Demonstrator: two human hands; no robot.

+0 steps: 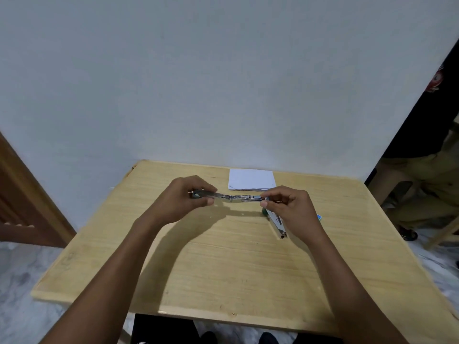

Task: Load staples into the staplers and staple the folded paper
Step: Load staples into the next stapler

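Observation:
A metal stapler, swung wide open into a long line, is held in the air above the wooden table. My left hand grips its green-tipped end, and my right hand pinches the other end between thumb and fingers. A second stapler lies on the table under my right hand, partly hidden by it. The folded white paper rests at the table's far edge.
A small blue box peeks out to the right of my right hand. A person sits at the right, beside the table. A wooden door stands at the left, and a pale wall runs behind the table.

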